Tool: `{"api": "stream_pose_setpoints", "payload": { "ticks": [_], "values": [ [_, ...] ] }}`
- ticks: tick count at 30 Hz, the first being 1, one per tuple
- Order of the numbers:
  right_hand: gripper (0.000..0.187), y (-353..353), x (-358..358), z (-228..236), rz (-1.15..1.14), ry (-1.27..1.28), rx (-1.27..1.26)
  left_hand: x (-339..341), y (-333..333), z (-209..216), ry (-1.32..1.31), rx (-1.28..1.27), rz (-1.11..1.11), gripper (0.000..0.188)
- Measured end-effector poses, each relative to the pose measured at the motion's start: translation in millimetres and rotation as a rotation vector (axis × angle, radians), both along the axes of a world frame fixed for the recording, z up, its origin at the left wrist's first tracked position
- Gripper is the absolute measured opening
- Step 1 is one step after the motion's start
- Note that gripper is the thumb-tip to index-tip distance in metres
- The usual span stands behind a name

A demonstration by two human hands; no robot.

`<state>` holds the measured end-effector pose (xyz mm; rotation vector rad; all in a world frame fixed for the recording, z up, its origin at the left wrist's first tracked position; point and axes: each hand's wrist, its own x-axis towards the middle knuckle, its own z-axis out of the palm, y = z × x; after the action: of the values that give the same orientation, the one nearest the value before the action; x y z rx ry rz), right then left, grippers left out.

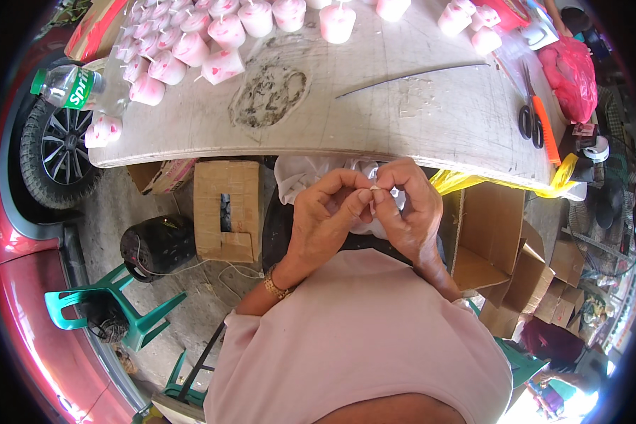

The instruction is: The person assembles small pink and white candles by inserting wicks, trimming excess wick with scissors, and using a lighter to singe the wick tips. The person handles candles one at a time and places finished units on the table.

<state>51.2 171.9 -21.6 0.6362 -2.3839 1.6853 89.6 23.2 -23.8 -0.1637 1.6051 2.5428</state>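
My left hand (323, 215) and my right hand (411, 206) meet just below the table's near edge. Thumb and fingertips of both are pinched together around a small pale piece (375, 189), too small to name. A crumpled white cloth (298, 177) lies behind and under the hands. Across the far left of the table (374, 127) stand many pink-and-white votive candles (189, 49), most with a short wick; one candle (222, 65) lies tipped on its side. A thin dark rod (411, 75) rests on the tabletop ahead of my hands.
At the right edge lie black-handled scissors (530, 120), an orange cutter (546, 131) and a red plastic bag (571, 78). A green-capped bottle (69, 86) is at the left. Cardboard boxes (226, 212), a green stool (120, 304) and a red car (32, 283) surround the table.
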Motion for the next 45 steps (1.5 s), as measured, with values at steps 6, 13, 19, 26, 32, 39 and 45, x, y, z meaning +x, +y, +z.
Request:
{"api": "stream_pose_setpoints", "payload": {
  "ticks": [6,13,19,26,32,39,45],
  "values": [
    [0.019,-4.6,2.5,-1.6,-0.052,0.001,-0.044,-0.9,-3.4,-3.8,-0.051,0.181,-0.042,0.016],
    [0.024,-2.3,-3.1,-7.6,-0.045,0.476,0.184,-0.9,-0.4,-4.0,-0.034,0.159,0.067,0.015],
    [0.021,-1.1,-2.8,-10.3,-0.019,0.531,0.183,-0.3,-0.8,-3.2,0.030,0.023,0.076,0.015],
    [0.020,0.3,-6.0,-10.5,-0.025,0.666,0.309,-0.2,-4.2,-2.2,-0.018,-0.006,0.049,0.015],
    [0.024,3.4,-9.3,-10.5,-0.039,0.775,0.413,-1.2,-7.2,5.5,0.047,-0.114,0.018,0.013],
    [0.015,4.8,-10.9,-13.4,-0.096,0.768,0.351,-1.0,-6.8,7.6,-0.022,-0.064,-0.046,0.010],
    [0.018,5.6,-7.6,-7.7,-0.086,0.745,0.329,0.0,-4.6,6.8,-0.049,-0.179,-0.048,0.007]
  ]
}}
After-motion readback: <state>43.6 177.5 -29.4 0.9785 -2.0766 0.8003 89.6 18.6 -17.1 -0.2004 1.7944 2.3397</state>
